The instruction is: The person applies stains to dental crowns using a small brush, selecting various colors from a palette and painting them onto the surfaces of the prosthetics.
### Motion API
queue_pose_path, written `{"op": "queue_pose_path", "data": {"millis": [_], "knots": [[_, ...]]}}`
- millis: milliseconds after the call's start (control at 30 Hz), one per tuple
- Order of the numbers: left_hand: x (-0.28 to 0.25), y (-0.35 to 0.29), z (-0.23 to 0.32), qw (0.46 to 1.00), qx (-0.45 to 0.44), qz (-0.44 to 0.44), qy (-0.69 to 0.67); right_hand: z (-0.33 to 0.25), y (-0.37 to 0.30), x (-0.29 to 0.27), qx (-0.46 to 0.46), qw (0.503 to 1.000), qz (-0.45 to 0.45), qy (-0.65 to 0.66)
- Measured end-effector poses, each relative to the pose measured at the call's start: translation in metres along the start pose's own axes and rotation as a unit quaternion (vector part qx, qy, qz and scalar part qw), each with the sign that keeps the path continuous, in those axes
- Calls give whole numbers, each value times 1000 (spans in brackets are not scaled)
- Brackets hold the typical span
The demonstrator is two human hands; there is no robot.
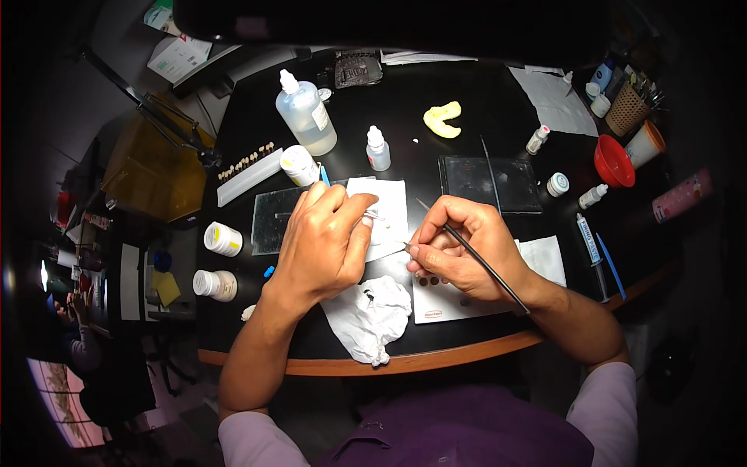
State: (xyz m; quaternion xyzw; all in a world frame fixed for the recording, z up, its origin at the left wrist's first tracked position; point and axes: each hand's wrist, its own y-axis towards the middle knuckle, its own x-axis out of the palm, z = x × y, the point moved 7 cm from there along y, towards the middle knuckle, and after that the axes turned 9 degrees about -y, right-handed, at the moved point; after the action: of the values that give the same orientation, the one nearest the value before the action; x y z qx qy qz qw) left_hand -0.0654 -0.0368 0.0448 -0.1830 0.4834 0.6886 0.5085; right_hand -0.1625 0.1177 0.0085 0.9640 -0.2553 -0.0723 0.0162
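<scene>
My left hand (327, 237) is closed, its thumb and forefinger pinching what look like slim metal tweezers (375, 215). A tiny pale piece lies at their tip, over white paper (393, 194). Close by on the right, my right hand (467, 245) is closed around a thin dark-handled brush (490, 272) that slants up through the fingers. A second small pointed tip (406, 246) sticks out by the right thumb; the rest of it is hidden. Under the right hand is a white palette (430, 308) with round coloured spots. A crumpled tissue (381, 315) lies between my wrists.
Left of the hands stand white jars (223, 239), a glass slab (268, 222) and a shade guide (249, 175). Beyond are a large dropper bottle (306, 117), a small one (378, 152) and a yellow dental model (443, 121). Rightward are a black slab (517, 187), a red bowl (615, 161) and a paste syringe (589, 241).
</scene>
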Motion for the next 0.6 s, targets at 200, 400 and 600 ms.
{"op": "queue_pose_path", "data": {"millis": [200,400,600], "knots": [[6,-1,-7,999,-22,-17,-16,4,2,5,36,999,-9,16],[10,-2,-9,998,-44,-6,-41,6,2,2,35,999,14,38],[9,-1,-3,998,-40,-1,-45,2,2,1,35,999,18,20]]}}
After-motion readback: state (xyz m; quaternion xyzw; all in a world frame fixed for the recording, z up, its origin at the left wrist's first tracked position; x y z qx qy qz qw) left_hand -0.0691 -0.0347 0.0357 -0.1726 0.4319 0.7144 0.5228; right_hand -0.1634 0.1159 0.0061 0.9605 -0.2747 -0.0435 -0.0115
